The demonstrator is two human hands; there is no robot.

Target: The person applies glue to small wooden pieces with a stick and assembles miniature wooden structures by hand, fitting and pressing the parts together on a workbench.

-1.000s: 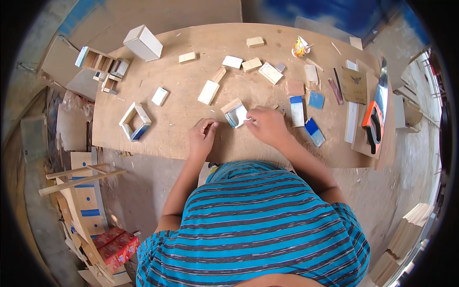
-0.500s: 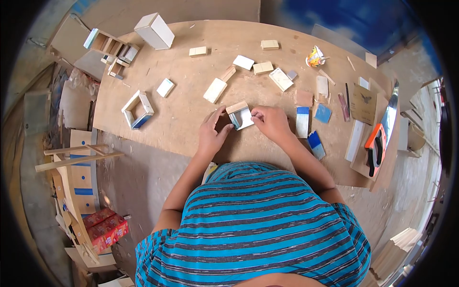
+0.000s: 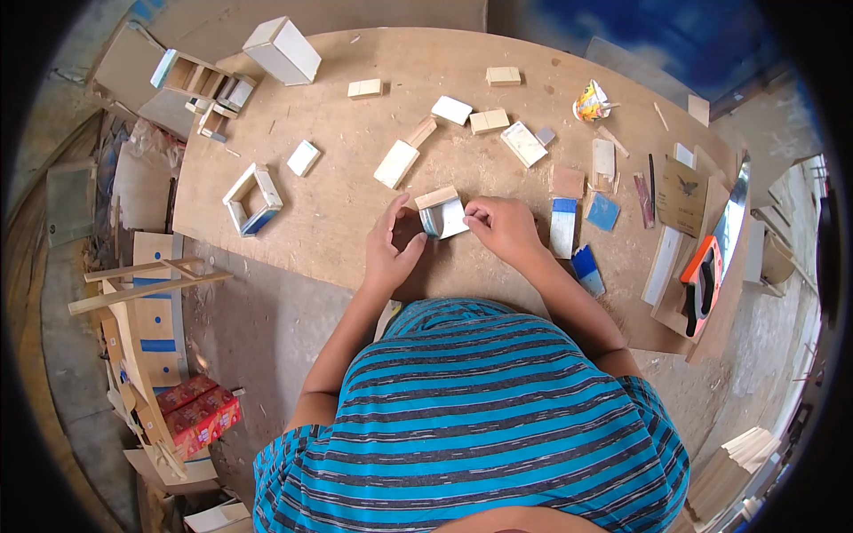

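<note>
A small open wooden box (image 3: 451, 218), white inside with a bare wood strip along its far side and some blue on its left side, lies on the table in front of me. At its left is my left hand (image 3: 393, 250), fingers and thumb spread apart with nothing between them. My right hand (image 3: 505, 227) is closed in a pinch at the box's right edge; the fingertips partly hide what they grip. Just beyond the box lies a whitish block (image 3: 396, 164), with a narrow wood strip (image 3: 421, 132) behind it.
On the wooden table (image 3: 338, 209) lie a six-sided frame (image 3: 233, 201), a tall white box (image 3: 293, 55), wood blocks (image 3: 489, 122), blue-painted pieces (image 3: 563, 218), a paper cup (image 3: 590, 103), sandpaper (image 3: 680, 195) and an orange-handled saw (image 3: 702, 277). A wooden frame structure (image 3: 147, 291) stands left.
The view has shifted slightly. My left hand's fingers have drawn away from the box's left side and opened wider. My right hand stays at the right edge.
</note>
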